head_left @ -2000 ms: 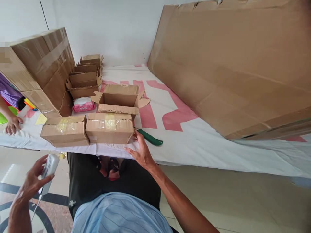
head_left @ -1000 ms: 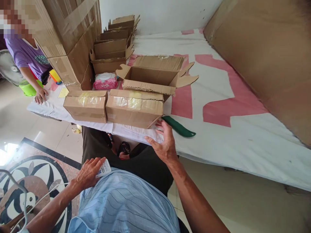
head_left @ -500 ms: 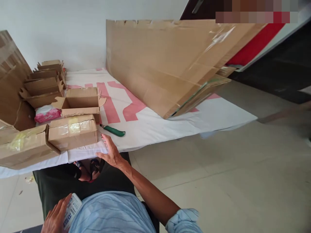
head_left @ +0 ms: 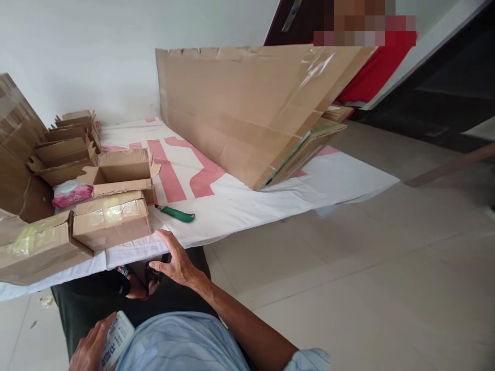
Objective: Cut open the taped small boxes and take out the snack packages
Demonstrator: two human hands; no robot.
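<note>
My right hand [head_left: 174, 257] rests with spread fingers on the front edge of the white-and-pink covered table [head_left: 240, 201], just right of a taped cardboard box [head_left: 112, 219]. A green-handled knife [head_left: 176, 214] lies on the cloth a little beyond my fingers. My left hand [head_left: 93, 348] is low by my lap, fingers wrapped round a small white device [head_left: 116, 337] with printed labelling, pressed against my light blue shirt. A second taped box [head_left: 36, 247] sits to the left of the first.
An open empty carton [head_left: 119, 172] stands behind the taped boxes, with a pink wipes pack [head_left: 69, 193] and several nested open cartons [head_left: 65, 147] further back. A large flat cardboard sheet [head_left: 247, 108] leans across the table's far side. Tiled floor lies to the right.
The view has swung right, away from the person at the table's left end. My left hand brought the white device down to my lap. My right hand stays at the table edge.
</note>
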